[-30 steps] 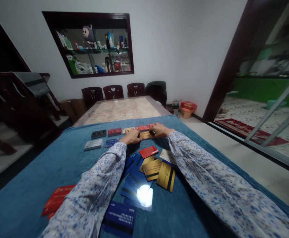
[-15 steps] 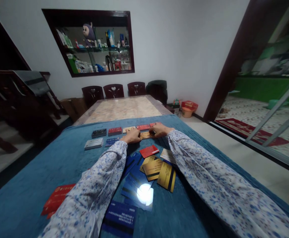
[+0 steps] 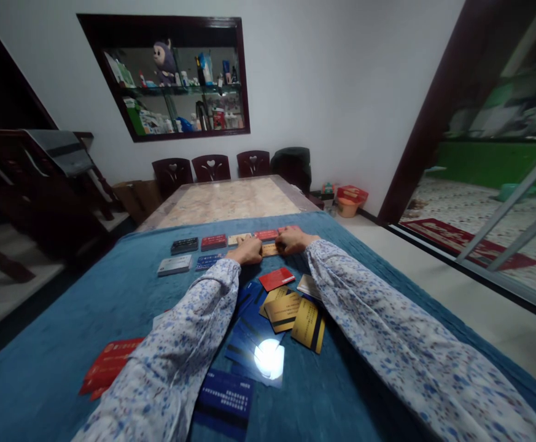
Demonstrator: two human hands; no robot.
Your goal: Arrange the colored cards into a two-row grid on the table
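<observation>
Gold card [image 3: 270,249] now between closer hands

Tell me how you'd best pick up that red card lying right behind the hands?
Probably by its two long edges, coming straight down from above. The red card lies flat and tilted on the blue cloth, its face bare, so fingers could pinch across its narrow width; its lower corner touches the gold cards.

dim room, daylight from the right, glare on a blue card [image 3: 268,359], edges warped.
</observation>
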